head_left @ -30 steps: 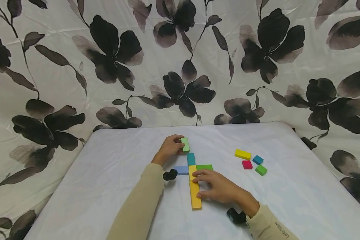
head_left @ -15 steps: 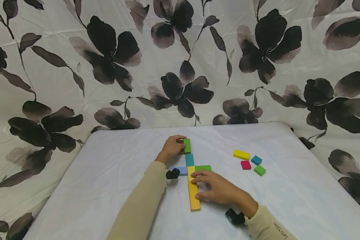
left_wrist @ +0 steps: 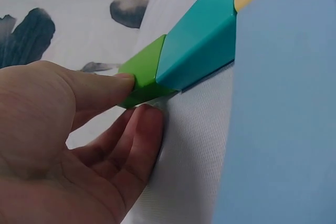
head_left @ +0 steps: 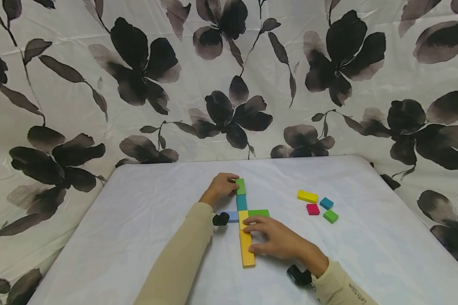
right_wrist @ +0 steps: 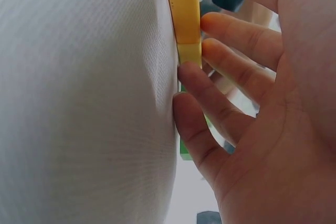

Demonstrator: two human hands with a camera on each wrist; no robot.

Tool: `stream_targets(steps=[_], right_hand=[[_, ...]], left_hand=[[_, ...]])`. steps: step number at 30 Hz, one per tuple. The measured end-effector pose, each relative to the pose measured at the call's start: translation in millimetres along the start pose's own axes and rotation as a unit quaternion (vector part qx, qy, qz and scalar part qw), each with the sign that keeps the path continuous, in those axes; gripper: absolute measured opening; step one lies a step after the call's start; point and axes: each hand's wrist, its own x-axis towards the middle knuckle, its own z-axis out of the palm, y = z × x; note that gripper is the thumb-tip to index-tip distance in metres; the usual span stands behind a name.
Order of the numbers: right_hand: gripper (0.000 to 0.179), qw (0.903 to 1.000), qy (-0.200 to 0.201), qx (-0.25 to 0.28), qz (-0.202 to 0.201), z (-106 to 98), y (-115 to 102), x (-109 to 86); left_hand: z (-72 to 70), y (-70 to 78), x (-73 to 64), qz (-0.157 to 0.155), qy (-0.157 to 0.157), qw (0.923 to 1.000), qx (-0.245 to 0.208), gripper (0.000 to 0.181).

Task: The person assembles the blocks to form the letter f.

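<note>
At the far end of a line of blocks, my left hand (head_left: 220, 187) pinches a green block (head_left: 241, 187). In the left wrist view its thumb (left_wrist: 113, 88) presses that block, whose end meets a teal block (head_left: 241, 202). Below the teal one come a shorter yellow block (head_left: 243, 217) and a long orange-yellow block (head_left: 246, 256). A light blue block (head_left: 233, 217) lies to the left and another green block (head_left: 258, 213) to the right, forming a cross. My right hand (head_left: 278, 239) rests over the yellow blocks, fingers relaxed and touching them.
On the right of the white-covered table (head_left: 366, 254) lie loose blocks: a yellow one (head_left: 307, 196), a red one (head_left: 312, 209), a blue one (head_left: 326, 203) and a small green one (head_left: 330, 216). A floral cloth (head_left: 236, 123) hangs behind the table.
The green block in my left hand has come down and slightly right, from apart and tilted to flat against the teal block's far end. My right hand stays put.
</note>
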Motion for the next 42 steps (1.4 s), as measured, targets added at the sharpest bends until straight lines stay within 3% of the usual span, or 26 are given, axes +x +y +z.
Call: stream_targets(steps=[8,17,23,30,37,42], right_hand=[[0.048,0.9999,-0.005,-0.005,-0.008,0,-1,1.7],[0.048,0.9999,-0.004,-0.006,-0.008,-1,-2,2.6],[0.046,0.9999,-0.002,0.005,-0.015,-4,-2,3.5],[0.046,0.9988,0.021,0.043,-0.011,-8,-1,1.9],[0.042,0.9976,0.047,0.052,-0.002,-7,-2,1.0],[0.035,0.9945,0.081,0.066,0.003,-11,0,-1.9]], left_hand=[[-4.4,-0.7,-2.6,0.01,0.001,0.9986,0.053,0.038],[-6.3,-2.1,-5.5,0.015,0.006,0.998,0.062,0.039],[-10.3,-4.4,-8.8,0.025,0.0,0.999,0.038,0.042],[-16.8,-10.8,-15.9,0.067,0.019,0.9975,0.016,0.035],[-19.2,-15.5,-23.4,0.056,0.011,0.9983,0.004,0.032],[-19.5,-18.8,-28.7,0.067,0.008,0.9977,-0.001,0.03]])
